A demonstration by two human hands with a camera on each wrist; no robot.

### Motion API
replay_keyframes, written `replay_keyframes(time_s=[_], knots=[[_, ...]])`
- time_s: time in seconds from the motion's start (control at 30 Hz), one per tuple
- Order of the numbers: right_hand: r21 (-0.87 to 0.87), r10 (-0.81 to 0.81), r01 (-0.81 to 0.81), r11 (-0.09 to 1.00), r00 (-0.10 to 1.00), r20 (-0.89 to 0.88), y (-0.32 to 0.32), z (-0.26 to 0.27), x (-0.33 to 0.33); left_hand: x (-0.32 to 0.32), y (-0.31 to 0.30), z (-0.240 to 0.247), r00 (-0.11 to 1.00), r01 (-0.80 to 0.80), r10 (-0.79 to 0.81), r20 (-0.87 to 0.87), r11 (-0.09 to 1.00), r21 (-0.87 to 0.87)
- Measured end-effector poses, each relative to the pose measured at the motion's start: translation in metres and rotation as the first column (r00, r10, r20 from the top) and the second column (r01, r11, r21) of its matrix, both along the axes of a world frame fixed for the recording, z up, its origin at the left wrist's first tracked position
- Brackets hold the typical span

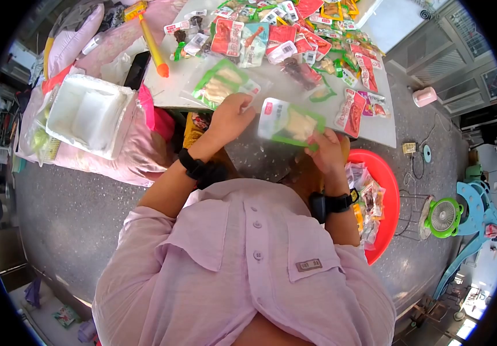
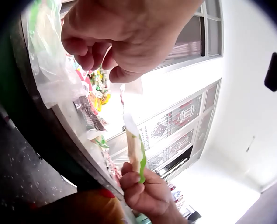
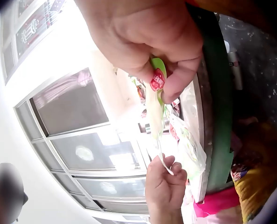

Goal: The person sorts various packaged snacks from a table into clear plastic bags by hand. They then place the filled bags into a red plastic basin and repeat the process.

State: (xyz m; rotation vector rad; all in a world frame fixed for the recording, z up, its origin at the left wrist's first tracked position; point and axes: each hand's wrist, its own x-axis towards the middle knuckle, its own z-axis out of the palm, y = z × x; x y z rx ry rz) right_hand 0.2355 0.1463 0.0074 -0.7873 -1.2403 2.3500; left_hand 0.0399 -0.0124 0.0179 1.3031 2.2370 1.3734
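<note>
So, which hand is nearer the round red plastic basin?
Right: in the head view, the right hand is just up and left of the basin; the left hand is farther left.

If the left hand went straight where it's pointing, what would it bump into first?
Probably the green-edged packet in its clear bag, lying on the table just past the left hand. Height is hard to judge, so it might pass over.

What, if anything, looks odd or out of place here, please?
Nothing looks plainly spilled or damaged; the orange-tipped yellow stick seems slightly out of place, unlike the packets strewn across the table beside it.
</note>
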Motion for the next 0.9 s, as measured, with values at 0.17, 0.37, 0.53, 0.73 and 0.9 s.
replay_keyframes(time_s=[0.17, 0.37, 0.53, 0.73, 0.9], knots=[[0.136, -0.118, 0.099, 0.986, 0.983, 0.14, -0.014, 0.008, -0.016, 0.008, 0.002, 0.005, 0.929, -0.166, 0.086, -0.36, 0.966, -0.196], [0.146, -0.105, 0.081, 0.986, 0.979, 0.172, -0.018, 0.017, -0.028, 0.004, 0.003, -0.003, 0.931, -0.156, 0.081, -0.356, 0.969, -0.189], [0.09, -0.068, 0.051, 0.995, 0.978, 0.197, -0.014, 0.017, -0.042, 0.005, 0.004, -0.004, 0.917, -0.173, 0.105, -0.386, 0.974, -0.146], [0.633, 0.111, -0.162, 0.757, 0.986, 0.121, -0.017, -0.015, -0.073, 0.009, 0.005, 0.001, 0.88, -0.17, 0.098, -0.465, 0.978, -0.116], [0.107, 0.157, -0.145, 0.984, 0.981, -0.111, -0.041, -0.02, -0.118, 0.01, 0.003, 0.003, 0.855, -0.159, 0.08, -0.512, 0.981, -0.112]])
